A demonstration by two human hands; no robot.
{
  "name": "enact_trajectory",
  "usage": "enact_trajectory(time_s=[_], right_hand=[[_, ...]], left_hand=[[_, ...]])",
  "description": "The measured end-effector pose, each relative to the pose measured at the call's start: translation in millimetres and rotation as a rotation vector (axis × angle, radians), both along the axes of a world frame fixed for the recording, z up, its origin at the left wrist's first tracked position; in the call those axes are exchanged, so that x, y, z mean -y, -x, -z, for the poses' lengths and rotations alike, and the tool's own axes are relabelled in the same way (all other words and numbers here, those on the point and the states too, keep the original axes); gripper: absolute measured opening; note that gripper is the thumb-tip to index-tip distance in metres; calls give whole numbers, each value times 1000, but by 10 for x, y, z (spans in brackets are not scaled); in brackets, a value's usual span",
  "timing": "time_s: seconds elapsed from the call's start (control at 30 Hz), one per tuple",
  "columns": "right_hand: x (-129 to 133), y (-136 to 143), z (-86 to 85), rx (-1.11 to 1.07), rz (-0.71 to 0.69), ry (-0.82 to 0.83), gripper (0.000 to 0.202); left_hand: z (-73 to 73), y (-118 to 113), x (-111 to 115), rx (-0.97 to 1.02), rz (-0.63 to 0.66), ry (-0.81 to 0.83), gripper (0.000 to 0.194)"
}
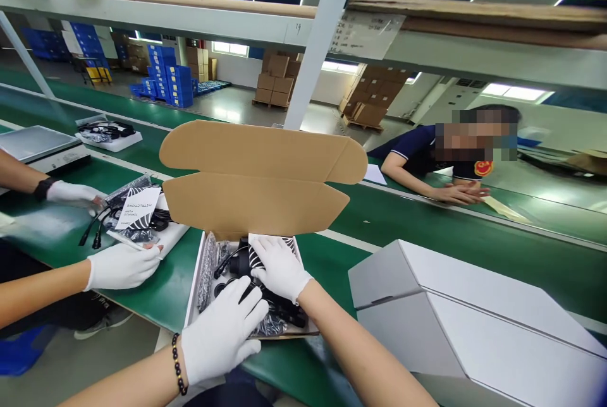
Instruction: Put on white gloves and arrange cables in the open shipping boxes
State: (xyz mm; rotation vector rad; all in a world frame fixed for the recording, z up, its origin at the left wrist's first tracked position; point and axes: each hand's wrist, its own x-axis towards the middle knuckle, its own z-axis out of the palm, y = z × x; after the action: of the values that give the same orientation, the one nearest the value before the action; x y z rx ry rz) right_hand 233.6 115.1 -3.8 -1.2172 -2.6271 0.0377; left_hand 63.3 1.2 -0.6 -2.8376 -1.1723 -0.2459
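An open cardboard box (193,293), white outside and brown inside, sits on the green bench with its lid (258,201) raised. Black cables, black parts and a strip of bubble wrap (205,273) fill it. My right hand (281,269), in a white glove, lies with fingers stretched on a black-and-white striped booklet (256,258) at the back of the box. Over the front left of the contents is my left hand (225,331), also gloved, its fingers spread and its fingertips at the black parts. Both hands partly hide what lies beneath.
To the left, a co-worker's gloved hands (124,266) are at another box holding cables and an instruction booklet (138,208). Closed white boxes (478,306) stand at the right. Across the bench a person (427,167) leans on their forearms. A shelf post (322,40) rises behind the lid.
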Motion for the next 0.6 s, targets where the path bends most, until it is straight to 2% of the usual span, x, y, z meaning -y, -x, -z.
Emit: enact_trajectory(time_s=[0.1,0.27,0.33,0.4,0.47,0.53,0.6], right_hand=[[48,118,-54,-34,-57,-47,35],[148,362,-122,-73,-105,15,37],[154,349,-167,-130,-137,45,44],[143,225,-250,-279,-150,0,42],[109,3,-360,-534,-33,-165,36],[40,-278,-469,-813,214,-415,39],[-76,-569,-557,-1014,475,-600,49]], left_hand=[[-13,-17,5,14,-13,30,54],[-30,-16,-39,44,9,69,72],[-44,-13,-77,43,17,64,74],[-69,-15,-113,33,36,58,67],[-115,-9,-141,27,60,64,57],[-197,39,-177,69,100,78,58],[-324,172,-269,201,98,74,69]])
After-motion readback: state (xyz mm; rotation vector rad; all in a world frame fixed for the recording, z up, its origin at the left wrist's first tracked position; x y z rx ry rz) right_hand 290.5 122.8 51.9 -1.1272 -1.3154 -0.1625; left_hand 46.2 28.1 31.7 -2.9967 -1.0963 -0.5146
